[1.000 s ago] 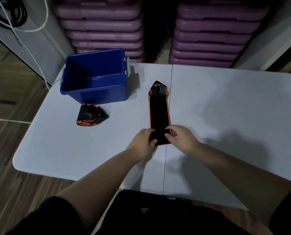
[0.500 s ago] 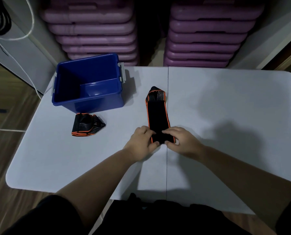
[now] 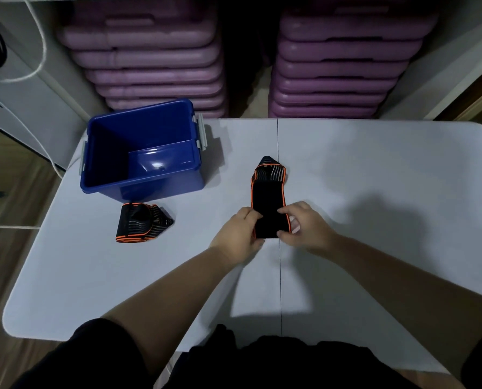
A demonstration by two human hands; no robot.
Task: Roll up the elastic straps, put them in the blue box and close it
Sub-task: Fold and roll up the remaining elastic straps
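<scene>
A black elastic strap with orange edging (image 3: pixel 268 196) lies stretched out along the table's middle seam, its striped far end folded. My left hand (image 3: pixel 241 233) and my right hand (image 3: pixel 304 226) both pinch its near end, where a short roll has formed. A second strap of the same kind (image 3: pixel 141 222) lies loosely bunched in front of the blue box. The blue box (image 3: pixel 143 175) stands open and empty at the back left of the table, with grey latches on its sides. No lid is in view.
The white folding table (image 3: pixel 374 206) has rounded corners and a seam down its middle. Behind it stand two stacks of purple cases (image 3: pixel 155 60). A white cable (image 3: pixel 39 51) hangs at the far left over wooden flooring.
Both hands have rolled the strap's near end away from me, so the flat part is shorter. The camera view has shifted slightly downward.
</scene>
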